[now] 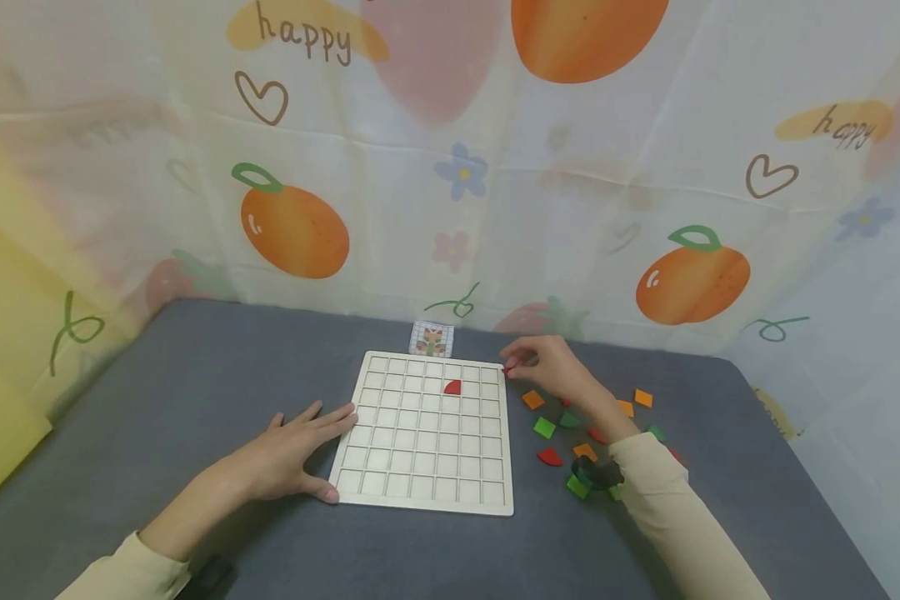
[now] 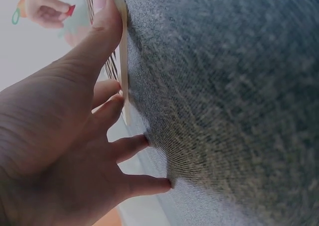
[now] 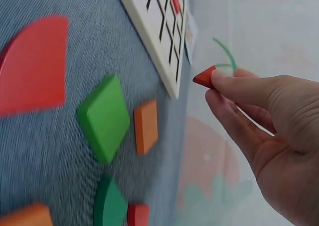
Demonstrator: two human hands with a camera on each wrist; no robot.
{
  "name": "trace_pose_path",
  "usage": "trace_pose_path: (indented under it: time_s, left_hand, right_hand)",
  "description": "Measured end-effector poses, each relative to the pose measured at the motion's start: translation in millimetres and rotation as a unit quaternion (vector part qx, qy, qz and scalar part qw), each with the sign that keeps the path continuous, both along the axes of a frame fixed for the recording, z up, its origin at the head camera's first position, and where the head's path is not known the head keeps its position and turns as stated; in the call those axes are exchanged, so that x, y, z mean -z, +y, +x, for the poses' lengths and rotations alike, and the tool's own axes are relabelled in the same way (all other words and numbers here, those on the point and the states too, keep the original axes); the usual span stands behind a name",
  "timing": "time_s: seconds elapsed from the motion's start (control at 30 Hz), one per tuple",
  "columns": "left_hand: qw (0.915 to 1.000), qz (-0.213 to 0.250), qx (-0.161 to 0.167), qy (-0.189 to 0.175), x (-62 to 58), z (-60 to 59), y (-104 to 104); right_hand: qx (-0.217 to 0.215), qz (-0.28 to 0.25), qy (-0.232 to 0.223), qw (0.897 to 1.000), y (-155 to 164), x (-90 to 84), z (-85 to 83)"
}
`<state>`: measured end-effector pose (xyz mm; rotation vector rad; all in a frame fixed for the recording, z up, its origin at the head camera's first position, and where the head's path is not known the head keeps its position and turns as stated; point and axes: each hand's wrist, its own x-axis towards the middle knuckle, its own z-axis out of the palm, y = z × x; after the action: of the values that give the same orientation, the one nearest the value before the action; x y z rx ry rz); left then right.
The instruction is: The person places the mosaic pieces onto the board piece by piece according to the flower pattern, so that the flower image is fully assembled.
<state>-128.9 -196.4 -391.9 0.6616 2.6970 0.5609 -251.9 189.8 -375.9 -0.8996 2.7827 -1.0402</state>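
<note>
Pinching a small red piece [image 3: 205,77] between thumb and fingertips, the right hand [image 1: 551,367] hovers just off the upper right corner of the wooden grid board [image 1: 427,492], near the middle of the head view. The left hand [image 1: 296,450] lies flat and relaxed on the grey desk [image 1: 157,400], fingers spread, thumb and fingertips touching the board's lower left edge, holding nothing. One red quarter-round piece [image 1: 453,387] already sits in a cell in the board's upper right part. A small pattern card [image 1: 431,339] leans at the backdrop just above the board. To the right of the board loose pieces lie scattered: an orange square [image 1: 533,399], a green square [image 1: 543,427], a red fan shape [image 1: 549,457], others partly hidden under the right sleeve. The grip looks light and only catches one corner of the piece, so it could slip and drop outside the grid or land turned the wrong way in a cell. A nudge on the thin board could shift it if the left hand presses too weakly. The sleeve could also sweep the loose pieces around.
</note>
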Motion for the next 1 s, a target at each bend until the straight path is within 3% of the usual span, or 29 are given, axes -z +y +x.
trace_pose_path:
  time_s: [0.5,0.83,1.0]
  left_hand:
    - [1.0,-0.006,-0.003,-0.005,-0.5,-2.2,0.3]
    - [1.0,-0.002,-0.004,-0.004,1.1,-1.5,-0.4]
    - [1.0,0.001,-0.004,0.0,1.7,-1.6,0.0]
  right_hand:
    - [-0.017,-0.005,-0.012,1.0,-35.7,10.4,-1.5]
    - [-0.026,-0.049,-0.029,0.998,-56.4,21.1,-2.1]
    - [-0.022,-0.065,-0.014,0.998,-70.3,26.1,-1.4]
